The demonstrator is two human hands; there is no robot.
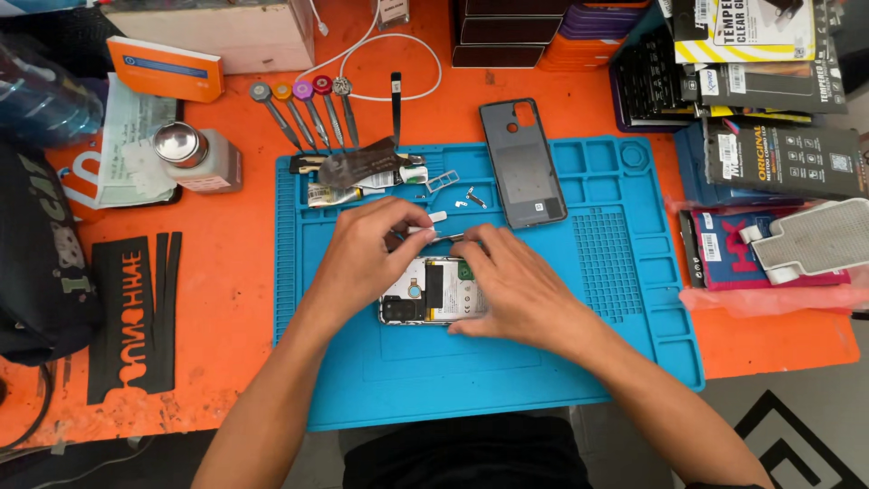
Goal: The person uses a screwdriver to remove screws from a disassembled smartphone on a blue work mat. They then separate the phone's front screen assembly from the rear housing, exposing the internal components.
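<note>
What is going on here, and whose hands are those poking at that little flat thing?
The picture comes from a camera worn on a person's head, looking down, so the two hands are that person's own. There is no machine here, only bare hands. The left hand and the right hand rest on an opened phone with its insides showing. Between the fingers there is a thin metal tool, probably tweezers; which hand has the grip on it is hard to tell. The phone lies on a blue work mat on an orange table. The phone's dark back cover lies on the mat beside it. A row of small screwdrivers with coloured tops waits behind, near a little white bottle.
</note>
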